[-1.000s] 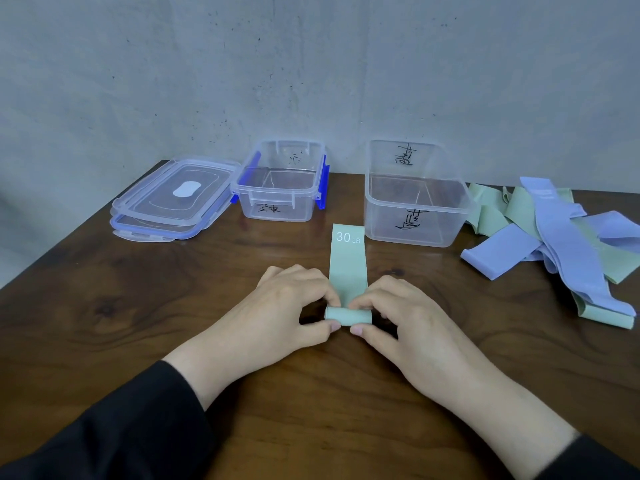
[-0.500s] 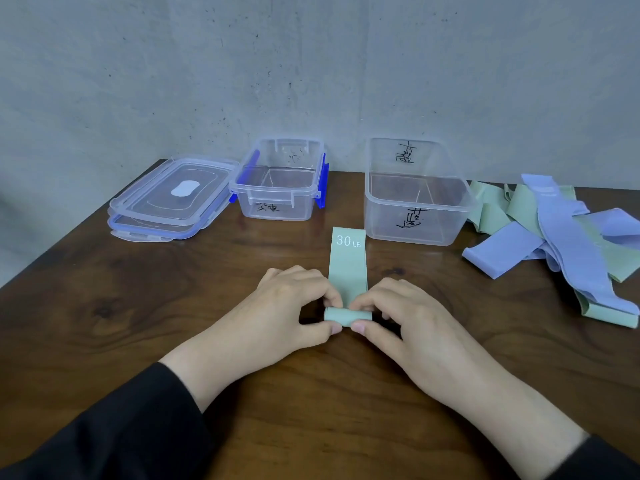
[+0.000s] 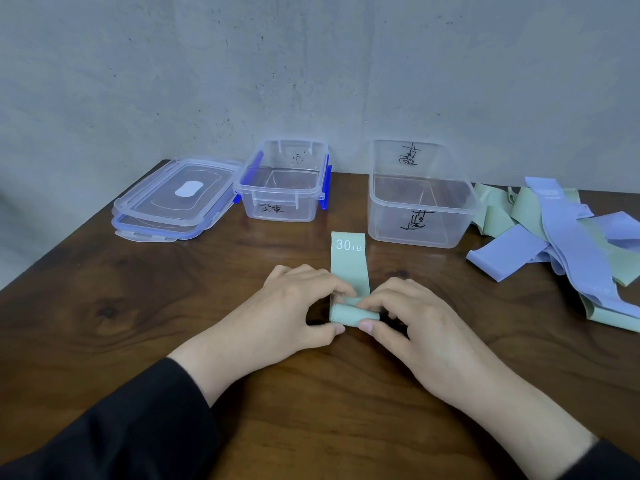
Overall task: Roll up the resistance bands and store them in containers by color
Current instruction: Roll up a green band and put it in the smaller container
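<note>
Green band (image 3: 349, 268): matte flat strip printed "30 LB", lying on the wood-grain table (image 3: 104, 306) before the tubs, its near end forming a short roll. Left hand (image 3: 294, 308) and right hand (image 3: 412, 318) are pinching that roll from either side. Small tub (image 3: 282, 183) and large tub (image 3: 420, 199): clear plastic, rectangular, standing open. Lids (image 3: 173, 199): stacked leftward. Band pile (image 3: 568, 237): lilac and green strips, lying loose at right.
</note>
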